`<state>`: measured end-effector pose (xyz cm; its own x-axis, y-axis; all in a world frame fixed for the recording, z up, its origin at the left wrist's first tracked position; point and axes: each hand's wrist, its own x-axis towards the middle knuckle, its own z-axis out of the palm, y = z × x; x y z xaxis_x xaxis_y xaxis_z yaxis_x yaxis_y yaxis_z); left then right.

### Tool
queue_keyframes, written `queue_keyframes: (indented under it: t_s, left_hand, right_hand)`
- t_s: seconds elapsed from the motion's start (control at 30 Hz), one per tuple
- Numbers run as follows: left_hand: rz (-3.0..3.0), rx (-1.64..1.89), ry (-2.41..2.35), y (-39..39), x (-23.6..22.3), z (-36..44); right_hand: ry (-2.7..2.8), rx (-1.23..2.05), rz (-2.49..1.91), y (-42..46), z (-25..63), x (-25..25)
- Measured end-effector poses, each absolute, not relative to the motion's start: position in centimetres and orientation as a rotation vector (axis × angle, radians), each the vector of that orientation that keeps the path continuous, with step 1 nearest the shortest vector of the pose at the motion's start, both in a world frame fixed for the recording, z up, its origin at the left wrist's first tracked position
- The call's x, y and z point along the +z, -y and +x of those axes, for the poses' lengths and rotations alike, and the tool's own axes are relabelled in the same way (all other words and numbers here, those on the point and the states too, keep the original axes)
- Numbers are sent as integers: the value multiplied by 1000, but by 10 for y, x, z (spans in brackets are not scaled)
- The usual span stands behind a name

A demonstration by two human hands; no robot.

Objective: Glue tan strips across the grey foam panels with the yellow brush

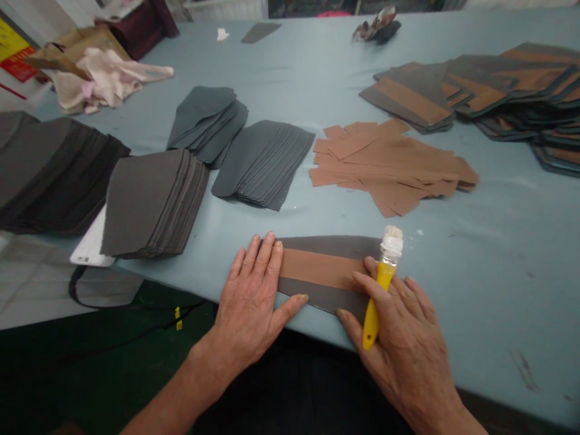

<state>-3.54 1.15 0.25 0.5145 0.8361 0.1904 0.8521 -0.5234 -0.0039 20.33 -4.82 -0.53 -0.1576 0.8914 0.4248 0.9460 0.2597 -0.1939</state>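
A dark grey panel (333,244) lies at the table's near edge, with a brown strip (321,269) along its middle. My left hand (254,290) rests flat on the panel's left end, fingers stretched out over the strip and thumb at the near edge. At the right end is my right hand (399,332), holding a paintbrush (383,284) with a yellow handle, its white-coated bristles pointing away from me. The thumb and a fingertip of this hand also touch the panel. Its right end is partly hidden under my right hand.
Beyond the panel lies a pile of loose brown strips (394,160). Stacks of dark panels (145,199) and grey-green pieces (267,157) stand to the left. Panels bearing brown strips (412,93) are heaped at far right. A pale cloth (104,78) lies back left.
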Motion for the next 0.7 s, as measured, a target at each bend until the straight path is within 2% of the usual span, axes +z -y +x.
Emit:
queue_keyframes:
  t_s: [0.3, 0.57, 0.7]
  left_hand:
    - [-2629, -305, 1501, -11, -2, -33]
    - [-2632, -592, 1620, -7, -4, -44]
    - [-2611, -601, 1591, -2, -5, -49]
  right_hand:
    - [2067, -157, -1666, 49, 204, -8]
    - [2057, -164, -1666, 48, 203, -6]
    - [2052, -162, -1665, 48, 203, -5]
